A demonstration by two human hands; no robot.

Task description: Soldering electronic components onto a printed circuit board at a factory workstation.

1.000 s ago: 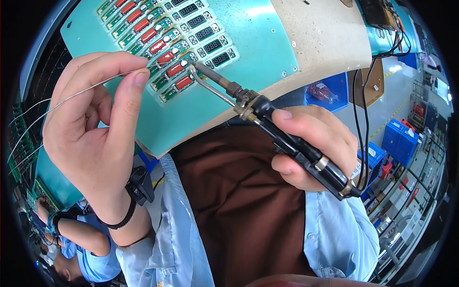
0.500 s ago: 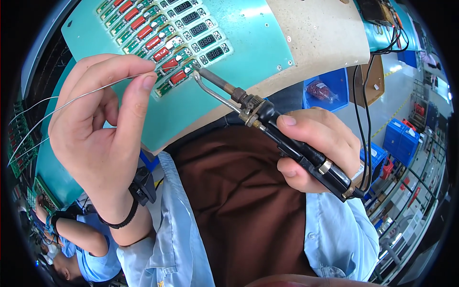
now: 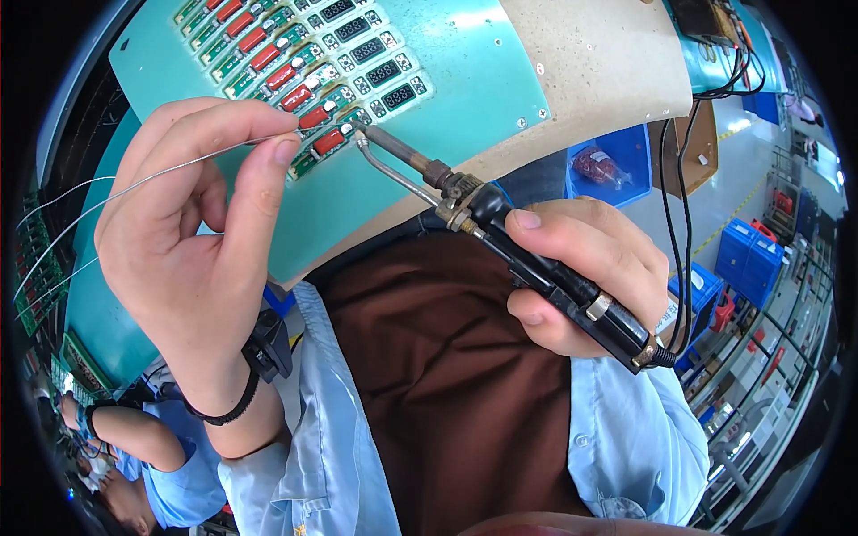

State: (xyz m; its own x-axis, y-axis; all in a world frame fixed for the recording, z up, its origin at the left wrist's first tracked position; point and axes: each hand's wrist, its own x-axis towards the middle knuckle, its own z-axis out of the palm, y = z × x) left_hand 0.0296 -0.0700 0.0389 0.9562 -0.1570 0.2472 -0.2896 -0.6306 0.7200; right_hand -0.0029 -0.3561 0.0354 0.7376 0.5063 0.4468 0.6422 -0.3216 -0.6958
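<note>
My left hand (image 3: 192, 205) pinches a thin strand of solder wire (image 3: 165, 171) between thumb and forefinger, its end by the nearest boards. A black soldering iron (image 3: 554, 277) with a metal tube alongside its barrel is gripped in my right hand (image 3: 594, 268). The iron's tip reaches the near end of a row of small green circuit boards (image 3: 313, 156), each with a red component. I cannot tell whether the tip touches a board. Beside them runs a line of black digit displays (image 3: 398, 96). The boards lie in a turquoise fixture plate (image 3: 474, 80).
Black cables (image 3: 686, 232) hang from the iron's side at right. A blue bin (image 3: 617, 165) holding a bagged red item and a cardboard box (image 3: 693, 147) stand beyond the table. More green boards (image 3: 85, 362) sit at far left, where another person's arm (image 3: 143, 436) shows.
The iron has shifted slightly left with my right hand. My left hand and the solder wire have moved a little to the right. The other person's arm has moved slightly.
</note>
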